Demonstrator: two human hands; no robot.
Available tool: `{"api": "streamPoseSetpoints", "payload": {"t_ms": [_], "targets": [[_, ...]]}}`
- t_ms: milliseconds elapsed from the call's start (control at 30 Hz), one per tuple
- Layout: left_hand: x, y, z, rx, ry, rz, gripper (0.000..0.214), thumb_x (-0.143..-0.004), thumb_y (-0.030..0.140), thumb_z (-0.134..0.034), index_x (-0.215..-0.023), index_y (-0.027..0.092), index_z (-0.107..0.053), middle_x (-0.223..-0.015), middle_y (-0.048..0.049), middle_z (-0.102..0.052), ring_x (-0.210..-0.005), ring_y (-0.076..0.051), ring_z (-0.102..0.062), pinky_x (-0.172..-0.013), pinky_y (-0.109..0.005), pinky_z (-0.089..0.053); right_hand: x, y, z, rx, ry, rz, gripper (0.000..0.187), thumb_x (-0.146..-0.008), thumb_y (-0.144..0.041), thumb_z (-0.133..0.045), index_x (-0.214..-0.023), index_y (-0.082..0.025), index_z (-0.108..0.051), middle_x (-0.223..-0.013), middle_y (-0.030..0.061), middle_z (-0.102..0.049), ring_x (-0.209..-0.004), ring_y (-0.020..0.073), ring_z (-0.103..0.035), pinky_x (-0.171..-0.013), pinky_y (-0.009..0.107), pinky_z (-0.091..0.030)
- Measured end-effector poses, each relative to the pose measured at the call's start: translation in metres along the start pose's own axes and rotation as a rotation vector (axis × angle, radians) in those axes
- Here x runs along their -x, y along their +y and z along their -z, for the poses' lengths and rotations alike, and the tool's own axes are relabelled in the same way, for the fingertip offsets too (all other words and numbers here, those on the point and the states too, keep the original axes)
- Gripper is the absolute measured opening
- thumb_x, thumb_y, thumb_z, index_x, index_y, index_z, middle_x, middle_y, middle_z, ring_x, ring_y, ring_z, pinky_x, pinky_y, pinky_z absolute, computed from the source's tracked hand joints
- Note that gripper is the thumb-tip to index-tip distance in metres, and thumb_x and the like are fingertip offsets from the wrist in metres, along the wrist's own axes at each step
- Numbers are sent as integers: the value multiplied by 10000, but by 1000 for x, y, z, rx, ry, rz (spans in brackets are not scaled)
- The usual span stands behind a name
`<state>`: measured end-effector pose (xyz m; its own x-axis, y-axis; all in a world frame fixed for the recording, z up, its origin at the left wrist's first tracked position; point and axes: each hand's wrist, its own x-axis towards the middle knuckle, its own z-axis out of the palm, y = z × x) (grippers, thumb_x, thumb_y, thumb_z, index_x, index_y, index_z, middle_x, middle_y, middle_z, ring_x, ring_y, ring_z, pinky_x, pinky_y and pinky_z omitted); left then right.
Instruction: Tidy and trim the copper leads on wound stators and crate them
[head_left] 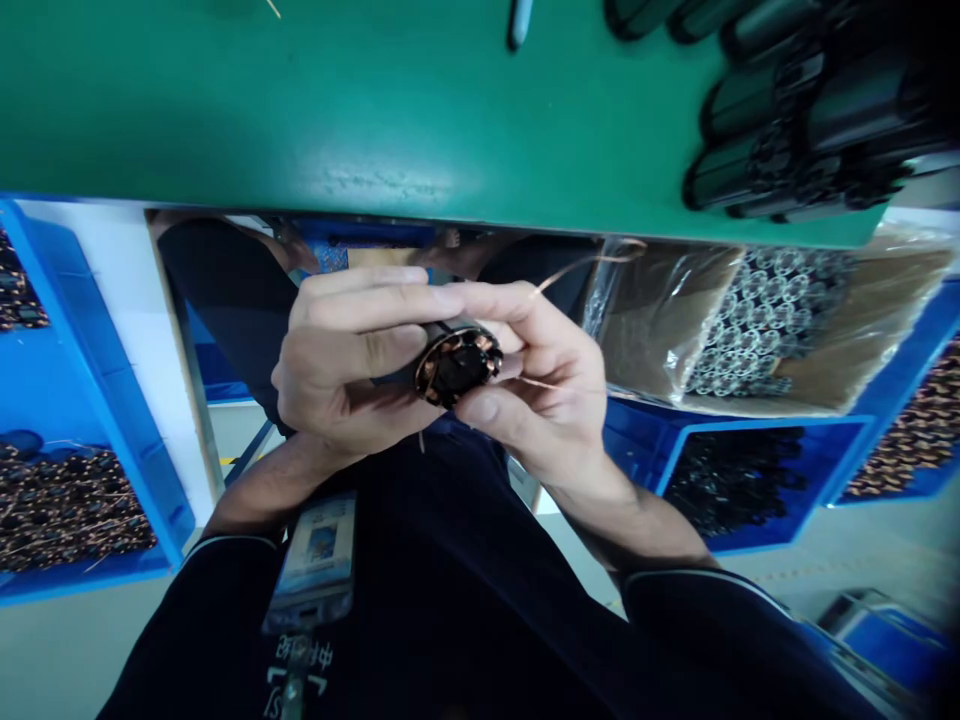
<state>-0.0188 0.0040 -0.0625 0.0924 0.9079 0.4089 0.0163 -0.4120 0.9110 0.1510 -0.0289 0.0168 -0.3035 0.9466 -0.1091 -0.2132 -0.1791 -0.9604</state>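
Had a core [459, 368] between left hand [349, 350] and right hand [555, 380], before the table [375, 120]; had cylinders [757, 105] on its right end, a carton [645, 345] and bin [637, 440] rightward, another bin [154, 430] leftward.

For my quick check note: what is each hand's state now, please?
Left hand: closed, holding the dark tube.
Right hand: closed on the tube's rim; whether it grips the copper wire cannot be told.

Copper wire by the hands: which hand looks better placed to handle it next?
Likely the right hand: the copper wire sticks out beside its fingers, its thumb is at the rim of the dark cylindrical part, while the left hand wraps around it.
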Motion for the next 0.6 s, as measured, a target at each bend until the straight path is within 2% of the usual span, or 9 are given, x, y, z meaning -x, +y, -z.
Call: {"api": "streamPoseSetpoints", "payload": {"t_ms": [67,100,133,200,267,367,500,533,600], "targets": [[-2,4,-2,13,245,-244,547,-965,788,-870,-1222,334,-707,-1195,31,-883,-1102,-216,-874,-942,-428,-772,1,-5,8,17,-40,2,520,-971,-315,-874,-1464,-333,-713,-1237,49,-879,-1047,274,-878,-873,402,-749],[-4,7,-4,27,316,-337,573,-939,745,-925,-1271,327,-716,-1201,28,-889,-1038,-193,-882,-872,-372,-774,1,-5,14,36,-78,-8,598,-933,-271,-906,-1493,-338,-708,-1295,53,-875,-1095,283,-882,-880,393,-754],[-7,10,-8,45,326,-372,622,-898,700,-985,-1301,308,-721,-1199,15,-894,-1005,-184,-888,-836,-336,-773,1,-5,22,57,-100,-12,651,-913,-233,-919,-1518,-343,-708,-1352,55,-867,-1154,287,-881,-908,384,-759],[-12,14,-14,61,307,-319,686,-843,637,-1053,-1312,261,-724,-1154,-16,-897,-998,-199,-899,-822,-318,-778,1,-3,36,95,-117,-11,624,-964,-215,-884,-1550,-352,-721,-1440,49,-846,-1259,266,-865,-1008,367,-753],[-14,18,-19,45,318,-247,698,-843,638,-1052,-1314,244,-721,-1116,-30,-893,-1009,-214,-904,-825,-327,-784,-1,-4,48,92,-55,53,491,-1040,-336,-849,-1525,-339,-769,-1393,45,-866,-1194,230,-880,-1013,333,-749],[-13,25,-20,53,353,-251,691,-853,695,-1022,-1298,259,-724,-1084,-12,-889,-966,-205,-903,-780,-322,-775,-3,-16,53,190,63,128,485,-968,-467,-946,-1423,-331,-850,-1183,43,-907,-909,233,-882,-817,342,-766],[-8,37,-13,75,171,-44,486,-917,423,-1048,-1223,226,-725,-1208,-42,-888,-1117,-220,-891,-928,-372,-772,-7,-31,43,406,217,155,109,-995,-257,-912,-1058,-343,-935,-826,14,-848,-584,186,-752,-496,320,-624],[-6,38,-13,67,132,-14,446,-940,394,-1030,-1215,230,-721,-1225,-40,-886,-1135,-221,-887,-948,-378,-770,-8,-32,42,419,224,193,102,-991,-247,-914,-1019,-342,-937,-776,8,-828,-545,174,-725,-456,309,-585],[-3,35,-14,70,127,-50,431,-969,460,-997,-1214,247,-714,-1193,-25,-882,-1092,-219,-896,-896,-356,-773,-10,-32,47,450,197,242,125,-974,-249,-936,-1057,-341,-948,-746,6,-821,-537,173,-725,-449,304,-577]]}}
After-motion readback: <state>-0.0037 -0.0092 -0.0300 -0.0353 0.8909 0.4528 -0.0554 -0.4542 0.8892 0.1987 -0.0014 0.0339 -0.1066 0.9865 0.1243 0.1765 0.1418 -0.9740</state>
